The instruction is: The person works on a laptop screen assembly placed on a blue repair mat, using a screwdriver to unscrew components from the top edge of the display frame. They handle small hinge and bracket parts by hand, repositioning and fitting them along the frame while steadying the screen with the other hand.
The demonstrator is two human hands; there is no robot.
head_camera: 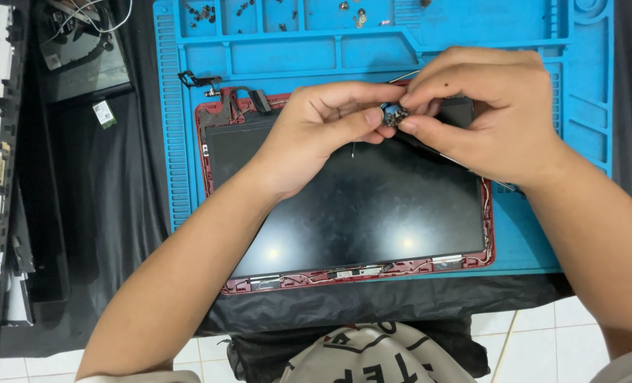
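Small part (394, 115) half-hidden between fingers (373, 117)

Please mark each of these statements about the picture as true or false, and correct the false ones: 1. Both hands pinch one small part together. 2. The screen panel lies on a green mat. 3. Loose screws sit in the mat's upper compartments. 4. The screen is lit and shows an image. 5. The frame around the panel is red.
1. True: the left hand and the right hand meet on a small part above the panel.
2. False: the screen panel lies on a blue mat.
3. True: small loose screws lie in the top compartments.
4. False: the panel is dark and only reflects two lights.
5. True: the red frame runs around the panel's edge.
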